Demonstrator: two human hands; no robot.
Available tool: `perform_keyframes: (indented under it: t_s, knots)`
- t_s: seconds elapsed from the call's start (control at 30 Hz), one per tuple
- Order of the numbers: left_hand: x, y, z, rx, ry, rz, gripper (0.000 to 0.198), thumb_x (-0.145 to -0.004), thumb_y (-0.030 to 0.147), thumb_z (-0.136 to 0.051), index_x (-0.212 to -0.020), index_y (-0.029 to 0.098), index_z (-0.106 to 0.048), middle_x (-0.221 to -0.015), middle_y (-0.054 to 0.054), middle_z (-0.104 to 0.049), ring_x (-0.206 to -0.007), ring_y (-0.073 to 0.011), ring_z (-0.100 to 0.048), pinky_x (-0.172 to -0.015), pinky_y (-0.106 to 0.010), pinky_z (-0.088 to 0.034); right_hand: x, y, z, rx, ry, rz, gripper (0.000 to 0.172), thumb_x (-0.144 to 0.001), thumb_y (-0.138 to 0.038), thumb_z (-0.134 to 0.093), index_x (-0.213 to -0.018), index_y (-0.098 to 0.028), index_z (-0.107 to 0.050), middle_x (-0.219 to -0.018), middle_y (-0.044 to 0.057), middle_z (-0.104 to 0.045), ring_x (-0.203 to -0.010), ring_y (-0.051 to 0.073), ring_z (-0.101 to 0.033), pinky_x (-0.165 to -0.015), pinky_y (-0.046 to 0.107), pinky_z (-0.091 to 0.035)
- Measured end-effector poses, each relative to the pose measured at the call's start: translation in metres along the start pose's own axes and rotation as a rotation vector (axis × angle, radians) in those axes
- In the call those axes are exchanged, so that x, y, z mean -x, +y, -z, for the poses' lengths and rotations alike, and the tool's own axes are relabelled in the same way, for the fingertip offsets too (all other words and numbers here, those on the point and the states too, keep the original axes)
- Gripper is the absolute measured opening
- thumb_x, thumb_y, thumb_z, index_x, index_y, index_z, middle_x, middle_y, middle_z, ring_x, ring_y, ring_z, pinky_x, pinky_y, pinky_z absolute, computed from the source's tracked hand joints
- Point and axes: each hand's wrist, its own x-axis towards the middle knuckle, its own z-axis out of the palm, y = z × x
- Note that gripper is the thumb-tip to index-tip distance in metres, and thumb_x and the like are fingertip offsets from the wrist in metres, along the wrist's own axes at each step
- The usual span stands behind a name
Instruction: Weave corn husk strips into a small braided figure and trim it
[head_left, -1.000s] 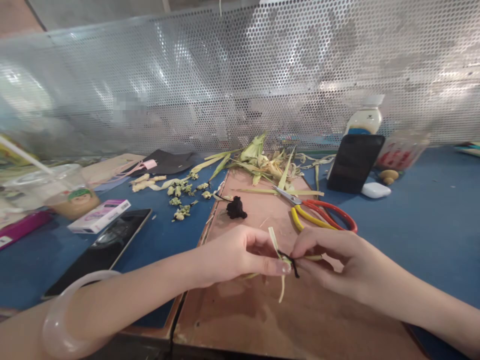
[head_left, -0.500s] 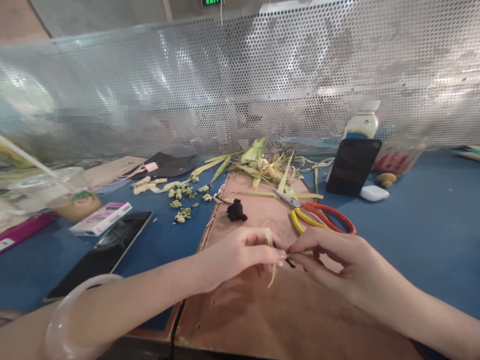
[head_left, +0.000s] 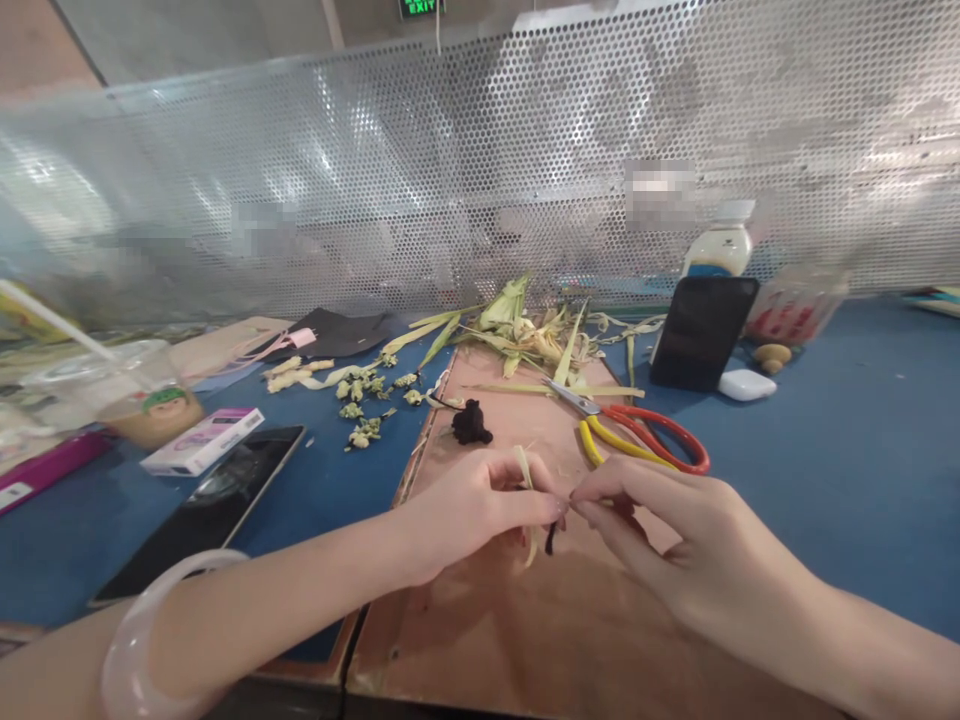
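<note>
My left hand [head_left: 480, 510] is closed in a pinch on a pale corn husk strip [head_left: 532, 552], which loops over the fingers and hangs below them. A short black strand [head_left: 551, 540] dangles beside it. Close against its fingertips, my right hand [head_left: 675, 525] pinches a thin piece of the pale husk, mostly hidden by the fingers. Just beyond the hands lie scissors [head_left: 654, 428] with red and yellow handles, blades pointing away. A tangled ball of black thread [head_left: 471, 423] rests on the brown board [head_left: 570, 640] to their left.
Husks [head_left: 517, 325] are heaped at the board's far end. Several small braided husk pieces [head_left: 364, 385] lie on the blue table. At left are a phone [head_left: 217, 500], a small box [head_left: 202, 441] and a drink cup [head_left: 150, 400]; at right a propped phone [head_left: 701, 335], a white case [head_left: 748, 386] and a bottle [head_left: 720, 245].
My left hand has drawn slightly left, and the husk strip and black strand have shifted with it. A small gap has opened between the two hands' fingertips. My right hand keeps its pinch.
</note>
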Motion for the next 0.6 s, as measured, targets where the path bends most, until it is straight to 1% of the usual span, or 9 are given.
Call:
perform_keyframes:
  t_s: [0.1,0.27,0.33,0.43,0.53,0.6]
  knots:
    - [0.0008,0.0,0.0009,0.035,-0.027,0.038,0.013,-0.072,0.027,-0.059,-0.071,0.016,-0.052,-0.071,-0.001,-0.058,-0.056,-0.0096,-0.051,-0.052,-0.023,-0.042,-0.0002,-0.0019,-0.0007,0.0,0.033,0.027,0.015,-0.085,-0.023,-0.044,-0.083,-0.021,-0.058,-0.068,0.001,-0.057,-0.06,0.012,-0.051,-0.055,0.024,-0.041]
    - [0.0033,0.0014,0.0027,0.031,-0.023,0.014,0.013,-0.072,0.026,-0.06,-0.07,0.015,-0.053,-0.073,-0.002,-0.059,-0.064,-0.011,-0.053,-0.059,-0.023,-0.042,-0.0012,-0.0037,0.0004,-0.003,0.071,0.053,0.015,-0.085,-0.022,-0.043,-0.085,-0.023,-0.058,-0.072,0.001,-0.06,-0.06,0.012,-0.052,-0.054,0.023,-0.042]
    - [0.0034,0.0011,0.0034,0.043,-0.03,0.015,0.013,-0.073,0.027,-0.06,-0.071,0.015,-0.054,-0.072,-0.002,-0.059,-0.064,-0.011,-0.053,-0.06,-0.024,-0.042,-0.0022,-0.0024,0.002,-0.001,0.051,0.041,0.016,-0.085,-0.024,-0.043,-0.084,-0.023,-0.058,-0.073,0.002,-0.061,-0.062,0.013,-0.053,-0.055,0.024,-0.043]
    - [0.0023,-0.0001,0.0036,0.076,-0.055,0.021,0.011,-0.074,0.025,-0.059,-0.072,0.015,-0.054,-0.071,-0.001,-0.059,-0.063,-0.0109,-0.053,-0.063,-0.026,-0.042,-0.0046,0.0014,0.0047,-0.019,-0.023,0.031,0.016,-0.086,-0.026,-0.044,-0.087,-0.022,-0.059,-0.075,0.002,-0.061,-0.067,0.013,-0.055,-0.059,0.024,-0.044]
    - [0.0015,-0.0007,0.0026,0.099,-0.063,0.032,0.009,-0.073,0.022,-0.059,-0.073,0.015,-0.054,-0.069,0.0,-0.056,-0.062,-0.0101,-0.052,-0.064,-0.026,-0.04,-0.0054,0.004,0.0052,-0.039,-0.064,0.093,0.017,-0.086,-0.024,-0.044,-0.091,-0.024,-0.06,-0.079,0.002,-0.061,-0.072,0.013,-0.056,-0.064,0.024,-0.045]
    - [0.002,-0.0002,0.0017,0.075,-0.064,0.022,0.009,-0.073,0.021,-0.059,-0.072,0.014,-0.055,-0.068,0.001,-0.055,-0.064,-0.0101,-0.051,-0.066,-0.025,-0.039,-0.0038,0.0037,0.0039,-0.027,-0.055,0.129,0.019,-0.087,-0.021,-0.042,-0.088,-0.023,-0.06,-0.078,0.002,-0.06,-0.071,0.013,-0.055,-0.064,0.024,-0.044]
